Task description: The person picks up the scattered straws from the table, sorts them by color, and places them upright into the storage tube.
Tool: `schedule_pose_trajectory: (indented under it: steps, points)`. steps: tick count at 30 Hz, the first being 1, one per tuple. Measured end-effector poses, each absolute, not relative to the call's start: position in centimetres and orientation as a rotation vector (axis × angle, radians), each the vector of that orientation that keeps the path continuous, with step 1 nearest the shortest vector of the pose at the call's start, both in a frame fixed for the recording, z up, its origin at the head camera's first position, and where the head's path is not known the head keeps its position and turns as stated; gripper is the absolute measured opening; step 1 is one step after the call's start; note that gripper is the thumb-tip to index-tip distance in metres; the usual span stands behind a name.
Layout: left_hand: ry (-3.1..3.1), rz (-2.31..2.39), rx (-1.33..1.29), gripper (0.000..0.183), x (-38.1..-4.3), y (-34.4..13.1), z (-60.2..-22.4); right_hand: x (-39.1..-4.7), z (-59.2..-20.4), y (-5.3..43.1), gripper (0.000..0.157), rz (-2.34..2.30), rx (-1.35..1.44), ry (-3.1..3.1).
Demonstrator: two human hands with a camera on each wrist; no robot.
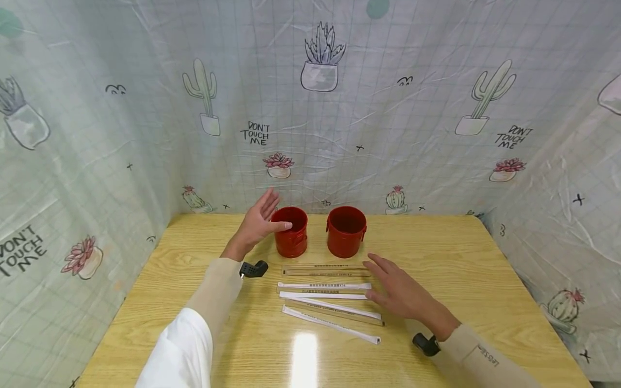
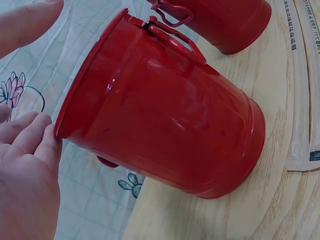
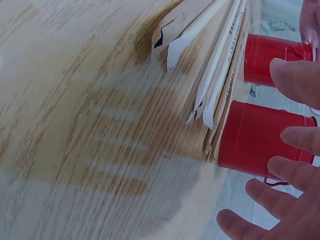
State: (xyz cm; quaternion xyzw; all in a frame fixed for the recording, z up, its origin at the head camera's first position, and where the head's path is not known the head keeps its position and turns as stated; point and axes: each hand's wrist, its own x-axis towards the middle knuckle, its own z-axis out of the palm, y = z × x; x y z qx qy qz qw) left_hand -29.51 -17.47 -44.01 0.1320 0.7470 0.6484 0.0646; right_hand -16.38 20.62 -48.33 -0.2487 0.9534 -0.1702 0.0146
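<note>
Two red metal buckets stand upright side by side at the back of the table. My left hand (image 1: 256, 223) is at the left bucket (image 1: 291, 246), fingers straight and thumb spread over its mouth. In the left wrist view the fingertips (image 2: 44, 137) lie at that bucket's rim; whether they press on it I cannot tell. Spread and holding nothing, my right hand (image 1: 400, 291) hovers by the right ends of several paper-wrapped straws (image 1: 330, 324), some white and some brown. The right bucket (image 1: 345, 240) lies beyond that hand.
The straws lie crosswise on the wooden table (image 1: 436, 253) in front of the buckets. A patterned cloth (image 1: 339, 129) hangs behind the table and along both sides. Small wire handles (image 2: 177, 42) stick out from the buckets' sides.
</note>
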Motion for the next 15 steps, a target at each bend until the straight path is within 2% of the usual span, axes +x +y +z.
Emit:
schedule_pose_trajectory:
  steps: [15]
  points:
    - [2.231,1.974,0.348,0.106,-29.93,-17.66,-44.14,-16.39,-47.88,20.64,0.07,-0.545,-0.761,2.912]
